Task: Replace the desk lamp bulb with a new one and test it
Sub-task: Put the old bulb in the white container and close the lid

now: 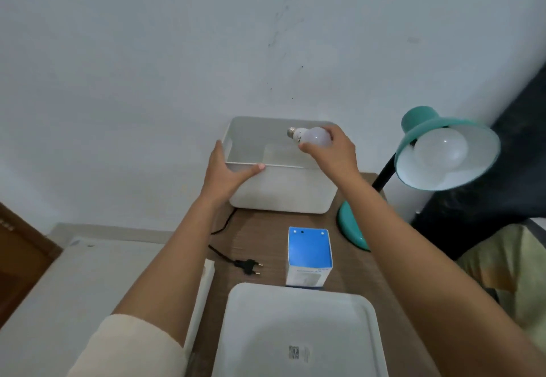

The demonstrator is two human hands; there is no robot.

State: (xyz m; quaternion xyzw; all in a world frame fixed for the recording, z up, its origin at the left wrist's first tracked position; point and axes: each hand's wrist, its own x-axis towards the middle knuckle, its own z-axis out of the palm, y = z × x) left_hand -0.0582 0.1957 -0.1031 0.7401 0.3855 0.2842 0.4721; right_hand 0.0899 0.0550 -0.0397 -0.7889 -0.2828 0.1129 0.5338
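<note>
A teal desk lamp (419, 128) stands at the right of the small wooden table, its shade tilted toward me with a white bulb (441, 149) seated inside. My right hand (334, 152) is shut on a second white bulb (313, 136), held over the open white storage box (280, 190) with its metal screw base pointing left. My left hand (227, 169) grips the box's near left rim, thumb along the edge. A blue and white bulb carton (308, 255) stands upright in the middle of the table.
The lamp's black plug (249, 266) lies unplugged on the table left of the carton, its cord running behind the box. The white box lid (298, 332) lies at the near edge. A white surface sits lower left, dark furniture at the right.
</note>
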